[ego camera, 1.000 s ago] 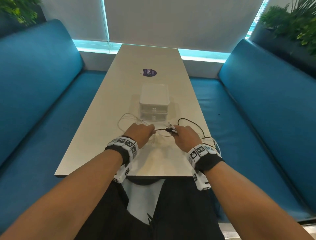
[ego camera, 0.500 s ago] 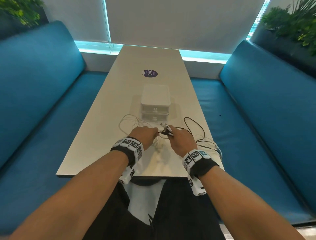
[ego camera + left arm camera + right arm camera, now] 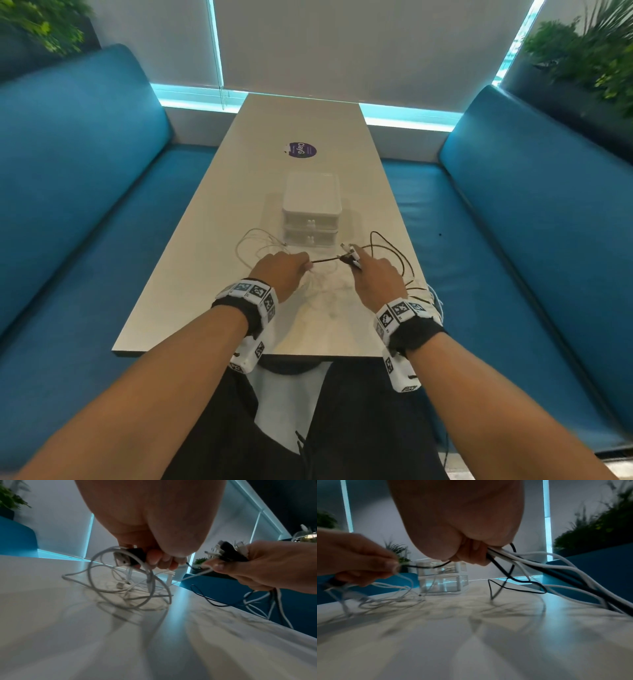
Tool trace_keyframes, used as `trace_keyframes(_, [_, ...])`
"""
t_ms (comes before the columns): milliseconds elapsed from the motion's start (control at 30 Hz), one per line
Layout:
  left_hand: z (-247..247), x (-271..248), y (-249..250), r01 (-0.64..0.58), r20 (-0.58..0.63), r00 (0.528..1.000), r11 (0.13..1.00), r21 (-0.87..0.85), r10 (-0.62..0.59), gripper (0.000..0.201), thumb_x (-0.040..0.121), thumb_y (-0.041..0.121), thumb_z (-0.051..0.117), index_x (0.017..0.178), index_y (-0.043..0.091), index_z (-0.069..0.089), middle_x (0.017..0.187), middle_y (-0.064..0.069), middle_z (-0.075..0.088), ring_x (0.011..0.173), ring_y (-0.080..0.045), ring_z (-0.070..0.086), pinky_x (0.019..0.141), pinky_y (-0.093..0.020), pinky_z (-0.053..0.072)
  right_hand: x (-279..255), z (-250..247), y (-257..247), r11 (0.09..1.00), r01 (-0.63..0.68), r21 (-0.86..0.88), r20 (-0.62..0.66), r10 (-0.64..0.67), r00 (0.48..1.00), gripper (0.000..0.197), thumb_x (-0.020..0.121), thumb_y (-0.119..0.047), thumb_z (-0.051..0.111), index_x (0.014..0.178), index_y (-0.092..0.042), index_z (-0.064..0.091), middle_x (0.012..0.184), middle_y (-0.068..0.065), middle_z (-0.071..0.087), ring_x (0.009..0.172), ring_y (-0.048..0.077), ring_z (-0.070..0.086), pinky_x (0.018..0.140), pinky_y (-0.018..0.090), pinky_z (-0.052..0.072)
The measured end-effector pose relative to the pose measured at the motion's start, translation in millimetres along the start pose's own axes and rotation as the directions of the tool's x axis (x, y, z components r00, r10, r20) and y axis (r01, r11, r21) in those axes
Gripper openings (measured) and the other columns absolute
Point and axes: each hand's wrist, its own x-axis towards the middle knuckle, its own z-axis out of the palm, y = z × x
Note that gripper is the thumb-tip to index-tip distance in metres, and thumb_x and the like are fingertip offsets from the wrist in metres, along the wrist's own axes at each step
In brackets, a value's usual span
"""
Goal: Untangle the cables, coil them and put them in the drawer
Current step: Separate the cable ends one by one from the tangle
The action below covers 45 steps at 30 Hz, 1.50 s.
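Note:
White cables [image 3: 255,245] lie tangled on the table [image 3: 205,240] left of a small white two-drawer box [image 3: 311,212], both drawers closed. My left hand [image 3: 284,269] pinches a black cable [image 3: 325,260] and holds a black plug with white loops [image 3: 120,574] hanging under it. My right hand [image 3: 375,277] grips a bundle of black and white cables [image 3: 530,563], with plug ends [image 3: 349,250] sticking out past its fingers. A short black stretch runs taut between both hands. A black loop [image 3: 390,250] lies right of the box.
A purple round sticker [image 3: 302,150] is on the far table. Blue benches [image 3: 85,212] flank both sides. Cables [image 3: 431,294] trail over the table's right edge near my right wrist. Plants [image 3: 589,54] stand in the back corners.
My hands came together half a second ago and have now drawn apart again, pulling the black cable taut between them. The black loop on the right has shifted.

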Motion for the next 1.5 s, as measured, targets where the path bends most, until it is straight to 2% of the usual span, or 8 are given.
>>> trace_keyframes(300, [-2, 0, 12, 0.003, -0.017, 1.0, 0.996, -0.093, -0.005, 0.032, 0.104, 0.045, 0.035, 0.095, 0.021, 0.054, 0.079, -0.003, 0.061, 0.073, -0.027, 0.06, 0.067, -0.038, 0.051, 0, -2, -8, 0.994, 0.103, -0.02, 0.017, -0.103, 0.995, 0.019, 0.101, -0.036, 0.044, 0.112, -0.024, 0.055, 0.084, 0.008, 0.064, 0.073, 0.03, 0.06, 0.064, 0.037, 0.051])
trace_keyframes(467, [2, -9, -21, 0.101, -0.061, 0.991, 0.972, -0.212, -0.116, 0.028, 0.102, 0.037, 0.044, 0.082, 0.018, 0.052, 0.082, -0.004, 0.062, 0.078, -0.027, 0.058, 0.069, -0.037, 0.048, 10, -16, 16, 0.99, -0.107, 0.095, -0.085, 0.116, 0.99, 0.021, 0.101, -0.034, 0.044, 0.112, -0.021, 0.056, 0.089, 0.013, 0.067, 0.077, 0.036, 0.063, 0.068, 0.04, 0.053])
trace_keyframes(600, [2, -15, -35, 0.138, 0.032, 0.99, 0.989, -0.045, -0.136, 0.022, 0.102, 0.041, 0.04, 0.097, 0.023, 0.05, 0.085, 0.0, 0.066, 0.083, -0.026, 0.05, 0.086, -0.04, 0.041, 10, -25, 38, 0.957, -0.29, -0.001, -0.054, 0.289, 0.956, 0.018, 0.099, -0.025, 0.041, 0.105, -0.016, 0.055, 0.097, 0.015, 0.064, 0.088, 0.038, 0.061, 0.069, 0.037, 0.043])
trace_keyframes(833, [-7, -19, -37, 0.174, 0.093, 0.979, 0.98, 0.091, -0.183, 0.025, 0.099, 0.035, 0.046, 0.115, 0.016, 0.044, 0.107, -0.009, 0.066, 0.099, -0.034, 0.053, 0.087, -0.039, 0.039, 4, -29, 52, 0.896, -0.41, -0.168, 0.013, 0.418, 0.908, 0.015, 0.093, -0.009, 0.043, 0.095, -0.009, 0.057, 0.106, 0.016, 0.063, 0.087, 0.034, 0.06, 0.07, 0.036, 0.044])
trace_keyframes(1000, [-9, -17, -37, 0.187, 0.033, 0.981, 0.979, 0.084, -0.19, 0.025, 0.097, 0.027, 0.044, 0.118, 0.013, 0.042, 0.098, -0.01, 0.067, 0.09, -0.034, 0.055, 0.084, -0.04, 0.04, 2, -17, 47, 0.935, -0.329, -0.135, 0.139, 0.347, 0.928, 0.026, 0.094, -0.015, 0.042, 0.116, -0.014, 0.057, 0.114, 0.014, 0.064, 0.1, 0.034, 0.063, 0.078, 0.038, 0.048])
trace_keyframes(1133, [-15, -15, -22, 0.128, -0.11, 0.984, 0.986, -0.11, -0.14, 0.006, 0.094, 0.02, 0.046, 0.099, 0.016, 0.047, 0.084, -0.004, 0.061, 0.08, -0.031, 0.055, 0.069, -0.036, 0.039, -3, 2, 40, 0.97, -0.221, -0.103, 0.203, 0.238, 0.95, 0.019, 0.098, -0.023, 0.04, 0.111, -0.018, 0.053, 0.097, 0.007, 0.062, 0.081, 0.025, 0.06, 0.074, 0.039, 0.053])
trace_keyframes(1333, [2, -13, -1, 0.044, 0.141, 0.988, 0.996, 0.084, -0.056, 0.031, 0.096, 0.039, 0.05, 0.117, 0.018, 0.059, 0.117, -0.003, 0.061, 0.107, -0.027, 0.058, 0.09, -0.038, 0.044, -8, 9, 30, 0.978, -0.201, -0.052, 0.255, 0.208, 0.944, 0.018, 0.099, -0.031, 0.045, 0.099, -0.019, 0.057, 0.095, 0.007, 0.062, 0.081, 0.024, 0.061, 0.078, 0.042, 0.055])
trace_keyframes(1500, [9, -8, 4, -0.015, 0.2, 0.98, 0.994, 0.11, -0.007, 0.021, 0.099, 0.027, 0.046, 0.109, 0.023, 0.063, 0.108, -0.002, 0.065, 0.106, -0.028, 0.05, 0.093, -0.039, 0.037, -8, 5, 21, 0.974, -0.218, 0.061, 0.341, 0.185, 0.922, 0.025, 0.1, -0.032, 0.047, 0.108, -0.012, 0.059, 0.098, 0.007, 0.061, 0.083, 0.024, 0.06, 0.067, 0.032, 0.046])
